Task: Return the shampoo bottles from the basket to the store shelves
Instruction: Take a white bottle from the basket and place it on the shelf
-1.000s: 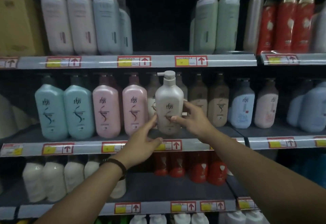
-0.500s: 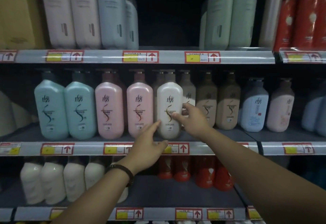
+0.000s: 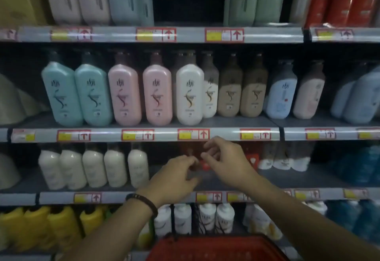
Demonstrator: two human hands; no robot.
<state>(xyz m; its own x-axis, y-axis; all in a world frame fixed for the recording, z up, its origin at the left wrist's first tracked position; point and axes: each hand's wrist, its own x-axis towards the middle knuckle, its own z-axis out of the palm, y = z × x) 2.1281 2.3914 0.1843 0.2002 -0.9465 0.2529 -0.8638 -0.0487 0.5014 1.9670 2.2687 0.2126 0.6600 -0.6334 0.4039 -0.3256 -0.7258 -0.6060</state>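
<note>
L hand (image 3: pixel 174 178) and R hand (image 3: pixel 224 164) hang close together, just apart, in front of the shelf row below the middle one. Fingers are loosely curled and relaxed, nothing in either as far as the blur lets me tell. Dark wristband (image 3: pixel 141 201) on the L wrist.

A sec ago both hands were on the white shampoo bottle (image 3: pixel 190 94), R at its side, L near its base. Now they're off it, lower, drawn back toward the body.

The bottle stands upright by itself at the front of the middle shelf (image 3: pixel 224 134), label facing out. It's just beside the pink bottle (image 3: pixel 157 94) on its left, w/ a second white bottle (image 3: pixel 209 96) partly hidden behind its right side. My read: this one's placed, done.

View is also tipped down vs. before, so the red basket (image 3: pixel 216 248) shows at the bottom edge, below the hands. Only its rim is in view, so can't say how many bottles are left. Next is prob. a reach down for another — both hands are free for it.
</note>
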